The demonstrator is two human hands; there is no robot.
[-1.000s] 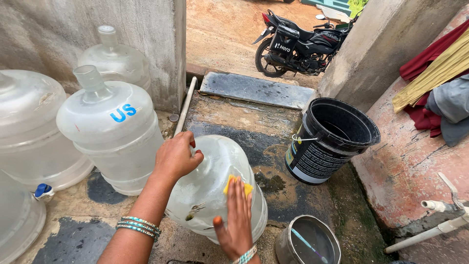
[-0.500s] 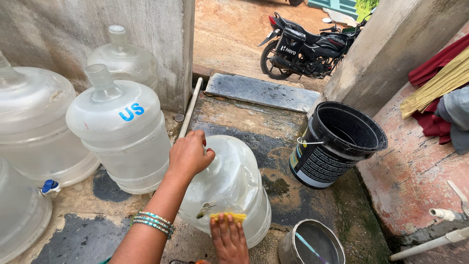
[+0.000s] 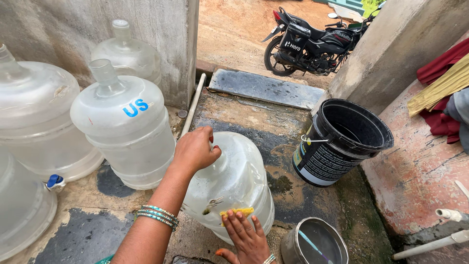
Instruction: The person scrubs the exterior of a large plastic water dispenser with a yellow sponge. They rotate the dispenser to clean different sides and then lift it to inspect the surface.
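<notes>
Water jug (image 3: pixel 234 186) tilted, neck up-left

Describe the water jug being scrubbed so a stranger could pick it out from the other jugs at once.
Start at the grey concrete wall on the left, where big clear water jugs stand upright. The scrubbed jug is just right of them, on the wet floor near the black bucket. Unlike the others it is tilted, with the left hand over its neck and the right hand pressing a yellow sponge against it.

Upright jugs (image 3: pixel 124 124) stand left of the tilted jug (image 3: pixel 234 186), the bucket (image 3: pixel 342 142) right, a motorcycle (image 3: pixel 312 41) behind.
</notes>
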